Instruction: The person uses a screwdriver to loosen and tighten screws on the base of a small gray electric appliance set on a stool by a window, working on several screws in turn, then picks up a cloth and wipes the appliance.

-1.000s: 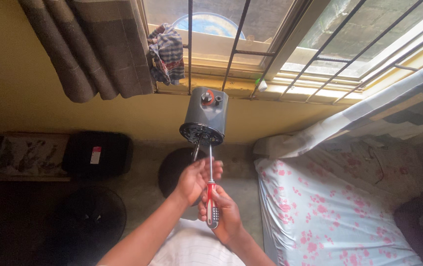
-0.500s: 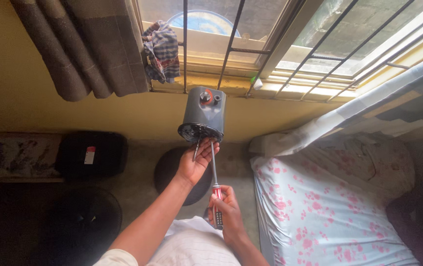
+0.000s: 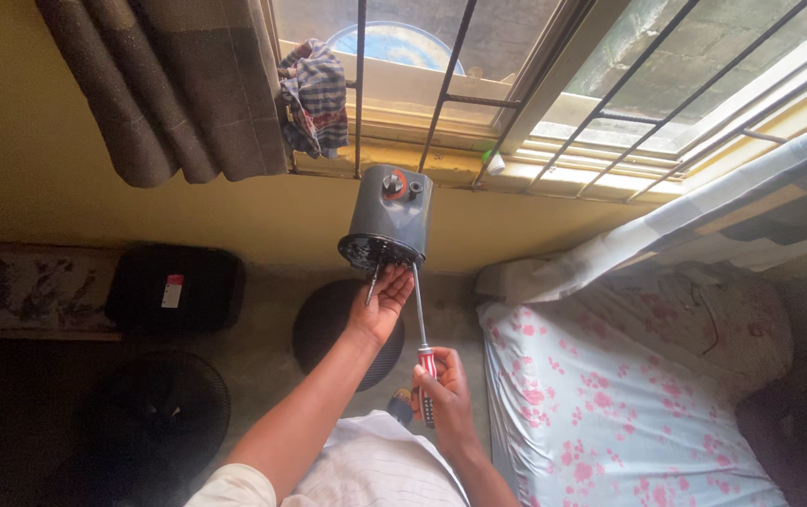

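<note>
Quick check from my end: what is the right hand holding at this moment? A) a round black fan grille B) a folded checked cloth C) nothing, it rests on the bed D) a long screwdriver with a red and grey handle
D: the right hand grips the handle of a long screwdriver whose shaft runs up into the open bottom of the grey cylindrical housing, which the left hand steadies from below.

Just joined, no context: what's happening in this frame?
A person holds a grey cylindrical motor housing up in front of a barred window. The left hand supports its open underside, where a metal shaft sticks out. The right hand grips a red-handled screwdriver whose tip reaches into the underside. A bed with a floral sheet lies at right.
</note>
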A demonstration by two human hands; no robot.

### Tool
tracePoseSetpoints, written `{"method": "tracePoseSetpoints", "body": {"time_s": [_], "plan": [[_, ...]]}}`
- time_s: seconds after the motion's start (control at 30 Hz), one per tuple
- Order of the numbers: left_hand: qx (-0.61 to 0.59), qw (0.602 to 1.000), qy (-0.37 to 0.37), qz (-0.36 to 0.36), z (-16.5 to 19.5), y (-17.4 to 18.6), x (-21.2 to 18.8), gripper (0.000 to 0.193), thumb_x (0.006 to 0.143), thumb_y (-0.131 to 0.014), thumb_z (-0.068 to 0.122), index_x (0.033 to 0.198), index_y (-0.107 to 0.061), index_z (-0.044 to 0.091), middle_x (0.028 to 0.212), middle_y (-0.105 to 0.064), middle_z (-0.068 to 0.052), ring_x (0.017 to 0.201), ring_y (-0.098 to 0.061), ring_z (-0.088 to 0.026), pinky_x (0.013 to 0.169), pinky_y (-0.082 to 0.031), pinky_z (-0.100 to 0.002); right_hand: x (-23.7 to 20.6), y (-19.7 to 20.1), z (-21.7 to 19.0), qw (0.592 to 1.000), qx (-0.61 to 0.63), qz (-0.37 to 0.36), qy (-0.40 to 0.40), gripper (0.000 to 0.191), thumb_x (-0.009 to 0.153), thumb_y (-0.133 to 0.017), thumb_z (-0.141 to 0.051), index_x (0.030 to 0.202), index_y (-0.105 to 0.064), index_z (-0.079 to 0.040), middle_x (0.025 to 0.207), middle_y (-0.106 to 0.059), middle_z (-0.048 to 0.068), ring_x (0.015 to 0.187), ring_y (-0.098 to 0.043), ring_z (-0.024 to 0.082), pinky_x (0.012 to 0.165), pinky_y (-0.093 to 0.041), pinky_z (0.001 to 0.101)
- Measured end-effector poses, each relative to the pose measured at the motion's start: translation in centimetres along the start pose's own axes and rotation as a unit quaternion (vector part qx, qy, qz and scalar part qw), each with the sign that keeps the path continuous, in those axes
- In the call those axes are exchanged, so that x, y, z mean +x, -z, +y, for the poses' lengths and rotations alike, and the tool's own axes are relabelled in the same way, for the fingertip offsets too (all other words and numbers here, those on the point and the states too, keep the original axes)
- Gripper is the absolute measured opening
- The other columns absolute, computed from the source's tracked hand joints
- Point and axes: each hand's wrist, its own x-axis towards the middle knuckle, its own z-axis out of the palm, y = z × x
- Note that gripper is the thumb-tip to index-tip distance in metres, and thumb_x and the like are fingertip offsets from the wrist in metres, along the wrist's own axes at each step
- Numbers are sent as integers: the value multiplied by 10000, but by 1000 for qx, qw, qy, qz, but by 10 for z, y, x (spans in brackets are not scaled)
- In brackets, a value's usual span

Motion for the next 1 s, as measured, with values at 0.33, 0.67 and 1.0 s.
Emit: {"method": "tracePoseSetpoints", "body": {"time_s": [0.33,0.67,1.0], "plan": [[23,995,-42,86,-12,-14,8,155,825,-730,4,980,-729,-7,993,-764,-137,908,-742,-255,804,-624,-367,-3,14,-1,1000,-10,-20,14,322,902,-674,-140,1163,-510,-47,789,-603,49,544,-578,124,446,-451,266],[1,993,-56,99,-12,-12,18,84,828,-719,75,860,-732,-1,864,-760,-132,794,-731,-261,747,-611,-382,-2,25,-1,999,-9,-41,21,345,902,-680,-140,1182,-505,-38,790,-607,55,539,-579,130,443,-453,272],[65,997,2,-36,-11,15,-20,128,843,-684,55,944,-714,-17,785,-689,-115,710,-657,-253,682,-544,-387,-1,29,-6,995,-35,-73,65,320,902,-694,-116,1165,-537,-24,833,-612,46,581,-600,117,477,-481,266]]}}
